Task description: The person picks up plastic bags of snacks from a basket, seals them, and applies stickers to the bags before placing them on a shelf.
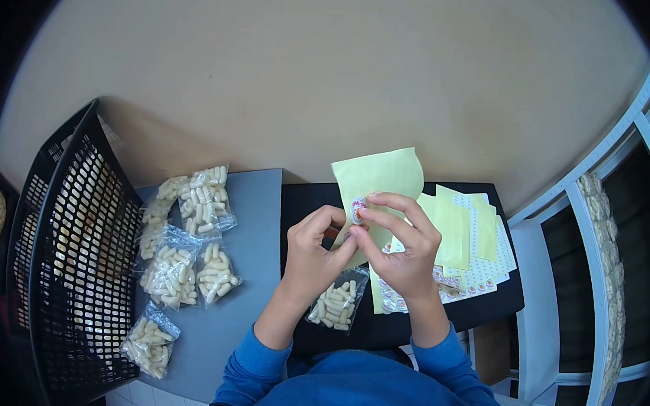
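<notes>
My left hand is closed on a pale yellow sticker backing sheet, which stands up in front of me. At its face, my right hand pinches a small white sticker with a red and orange print. The thumbs of both hands come together just below the sticker. Below the hands, a clear bag of cream-coloured, stick-shaped pieces lies on the black surface. Close to my right hand, printed sticker sheets and more yellow backing sheets overlap in a loose pile.
Several similar filled bags are grouped on the grey table at left. A tall black perforated basket stands along the left edge. Behind the tables rises a beige wall. A white metal frame borders the right side.
</notes>
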`<state>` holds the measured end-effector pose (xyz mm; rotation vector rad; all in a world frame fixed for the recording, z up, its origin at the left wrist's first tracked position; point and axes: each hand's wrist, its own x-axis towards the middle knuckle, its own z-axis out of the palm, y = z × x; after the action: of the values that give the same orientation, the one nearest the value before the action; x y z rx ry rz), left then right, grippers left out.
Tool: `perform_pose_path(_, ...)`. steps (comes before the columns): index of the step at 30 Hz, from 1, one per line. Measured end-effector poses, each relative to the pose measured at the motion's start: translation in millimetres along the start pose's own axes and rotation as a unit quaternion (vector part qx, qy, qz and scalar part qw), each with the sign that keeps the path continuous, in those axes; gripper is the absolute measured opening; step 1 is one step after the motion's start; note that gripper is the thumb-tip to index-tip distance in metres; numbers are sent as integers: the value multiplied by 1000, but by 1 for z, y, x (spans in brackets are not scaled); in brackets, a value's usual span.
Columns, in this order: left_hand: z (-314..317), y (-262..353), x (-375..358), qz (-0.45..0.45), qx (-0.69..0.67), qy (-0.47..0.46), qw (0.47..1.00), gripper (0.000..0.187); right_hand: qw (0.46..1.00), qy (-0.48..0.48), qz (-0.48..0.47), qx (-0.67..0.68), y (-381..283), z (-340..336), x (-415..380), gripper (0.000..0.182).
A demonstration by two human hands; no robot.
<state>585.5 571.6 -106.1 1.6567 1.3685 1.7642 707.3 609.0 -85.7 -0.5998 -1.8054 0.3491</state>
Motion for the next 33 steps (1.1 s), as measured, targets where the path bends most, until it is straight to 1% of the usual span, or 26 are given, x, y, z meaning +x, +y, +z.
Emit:
perform_pose_path(4,-3,8,0,-15,21,-10,1000,11,1000,8,-26,-8,1,0,1,18)
perform_pose_path(6,-3,9,0,-22,20,-13,999,11,996,17,-78,-39,3,-1,0,17)
perform_pose_path(7,-3,9,0,-15,26,-15,999,10,996,17,-78,-39,3,-1,1,17)
perform_pose_path(9,-4,8,1,-8,32,-16,999,10,998,-11,-49,-39,2,-2,2,15)
perform_pose_path(12,-8,10,3,-22,39,-39,998,9,999,-31,-29,-30,5,-4,4,11)
perform_pose_path(14,-8,12,4,-52,-11,-57,997,8,999,-37,-25,-27,6,-7,6,10)
perform_pose_path(15,-9,14,4,-51,-13,-57,997,8,999,-44,-20,-24,7,-8,7,10)
perform_pose_path(17,-13,17,4,-96,-45,-95,990,8,999,-52,-11,-8,7,-11,9,9)
perform_pose_path(19,-15,17,4,-105,-66,-106,987,9,998,-59,-2,10,7,-13,11,9)
perform_pose_path(21,-17,17,4,-115,-86,-117,983,11,996,-69,37,52,6,-15,12,7)
perform_pose_path(22,-18,18,4,-130,-99,-118,980,14,995,-70,38,52,6,-17,12,7)
perform_pose_path(24,-21,18,4,-144,-112,-118,976,17,991,-40,101,75,7,-20,14,5)
perform_pose_path(25,-23,19,4,-154,-122,-123,973,19,994,-48,77,60,10,-24,17,5)
perform_pose_path(26,-24,19,4,-163,-130,-128,970,22,994,-49,76,60,9,-25,18,5)
perform_pose_path(27,-24,19,4,-165,-126,-138,969,25,991,-59,96,77,8,-27,19,6)
perform_pose_path(28,-25,19,4,-165,-126,-138,968,25,986,-69,115,94,8,-27,20,6)
perform_pose_path(30,-25,18,4,-161,-132,-162,965,26,987,-72,115,91,9,-28,20,5)
perform_pose_path(33,-26,22,5,-161,-135,-166,964,26,987,-73,112,86,9,-28,22,4)
